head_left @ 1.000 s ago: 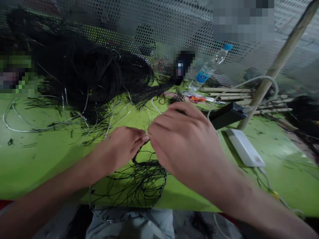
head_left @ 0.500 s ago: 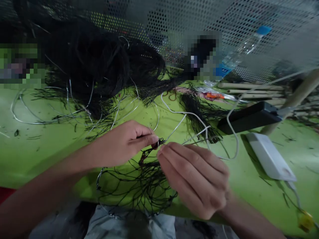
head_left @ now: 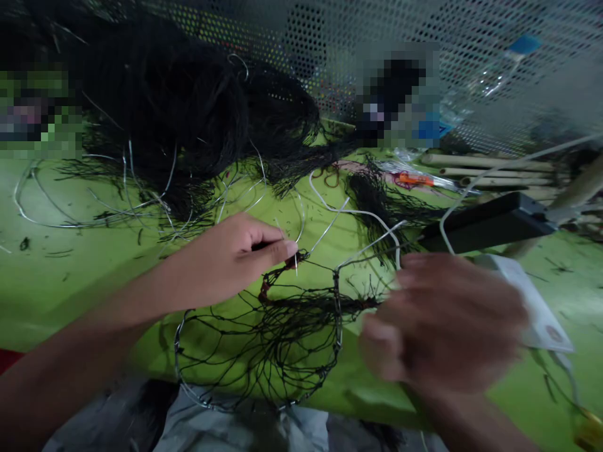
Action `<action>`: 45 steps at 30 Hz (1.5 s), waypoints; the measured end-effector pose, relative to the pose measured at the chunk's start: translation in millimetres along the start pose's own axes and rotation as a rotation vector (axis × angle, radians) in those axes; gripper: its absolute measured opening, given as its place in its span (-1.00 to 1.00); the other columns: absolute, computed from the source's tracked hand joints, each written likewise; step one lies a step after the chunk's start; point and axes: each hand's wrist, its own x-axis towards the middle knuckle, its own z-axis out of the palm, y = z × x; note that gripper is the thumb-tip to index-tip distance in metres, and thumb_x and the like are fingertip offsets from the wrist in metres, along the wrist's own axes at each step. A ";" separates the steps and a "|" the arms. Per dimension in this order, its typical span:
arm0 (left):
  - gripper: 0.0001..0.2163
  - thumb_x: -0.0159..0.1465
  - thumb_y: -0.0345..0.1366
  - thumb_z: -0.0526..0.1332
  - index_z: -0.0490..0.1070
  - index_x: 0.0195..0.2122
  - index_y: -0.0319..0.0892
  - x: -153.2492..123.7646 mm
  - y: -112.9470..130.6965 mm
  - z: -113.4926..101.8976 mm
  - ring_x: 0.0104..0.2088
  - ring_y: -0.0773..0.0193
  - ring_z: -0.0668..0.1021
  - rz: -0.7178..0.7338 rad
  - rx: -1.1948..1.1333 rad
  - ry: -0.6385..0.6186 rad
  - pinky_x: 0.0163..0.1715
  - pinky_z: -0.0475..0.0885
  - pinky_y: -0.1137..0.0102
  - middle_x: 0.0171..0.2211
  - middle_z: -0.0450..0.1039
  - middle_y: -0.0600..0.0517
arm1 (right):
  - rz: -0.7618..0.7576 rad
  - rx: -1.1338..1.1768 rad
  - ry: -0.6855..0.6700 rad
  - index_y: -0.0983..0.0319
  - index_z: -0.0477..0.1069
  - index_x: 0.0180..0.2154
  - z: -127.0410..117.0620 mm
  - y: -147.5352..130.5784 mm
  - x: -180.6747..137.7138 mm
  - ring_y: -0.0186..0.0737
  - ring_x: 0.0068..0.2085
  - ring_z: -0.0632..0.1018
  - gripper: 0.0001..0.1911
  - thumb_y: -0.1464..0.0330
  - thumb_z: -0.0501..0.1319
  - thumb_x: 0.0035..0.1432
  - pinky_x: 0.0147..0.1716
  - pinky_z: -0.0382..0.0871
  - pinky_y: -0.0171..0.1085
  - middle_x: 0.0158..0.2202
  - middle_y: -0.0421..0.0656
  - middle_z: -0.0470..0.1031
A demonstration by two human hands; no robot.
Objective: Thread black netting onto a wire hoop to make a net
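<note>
A round wire hoop strung with black netting lies at the near edge of the green table. My left hand pinches the far side of the netting between thumb and forefinger, where dark knotted cord bunches up. A thin pale sliver shows just below those fingertips; its kind is unclear. To the right of the hoop, my right hand is smeared by motion, with its fingers curled. Whether it holds a thread cannot be made out. Brownish cord wraps part of the net.
A big heap of black netting fills the back left, with loose wire loops before it. A black box-shaped object, a white adapter, wooden sticks and a plastic bottle are at the right.
My right hand has pulled away from my left fingertips, to the right and slightly down, uncovering the hoop's right side. My left hand keeps its pinch, slightly higher in view.
</note>
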 end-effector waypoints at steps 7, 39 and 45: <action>-0.72 0.45 -0.06 0.16 0.58 -0.15 -0.09 -6.7 8.3 -4.7 -0.62 0.48 0.27 0.034 -0.062 -0.007 -0.69 0.08 0.54 -0.56 0.31 0.19 | 0.583 0.700 -0.214 0.17 0.51 -0.22 23.5 20.6 9.4 -0.26 -0.33 0.56 -0.92 0.32 0.27 0.33 -0.27 0.51 -0.23 -0.35 -0.18 0.53; -0.76 0.37 -0.04 0.27 0.52 -0.18 -0.11 -2.6 8.5 13.1 -0.44 0.39 0.46 -0.011 -0.198 0.065 -0.50 0.26 0.47 -0.41 0.53 0.13 | 0.909 1.248 -0.175 0.21 0.55 -0.50 67.3 5.8 -9.1 -0.39 -0.50 0.31 -0.71 0.20 0.55 0.00 -0.44 0.28 -0.34 -0.52 -0.27 0.39; -0.77 0.37 -0.09 0.28 0.54 -0.22 -0.16 -0.2 8.1 12.1 -0.55 0.45 0.30 0.005 -0.285 0.021 -0.60 0.12 0.48 -0.49 0.43 0.14 | 0.964 1.351 -0.227 0.20 0.58 -0.35 61.6 6.6 -7.2 -0.38 -0.44 0.38 -0.76 0.28 0.55 -0.02 -0.44 0.29 -0.37 -0.44 -0.27 0.43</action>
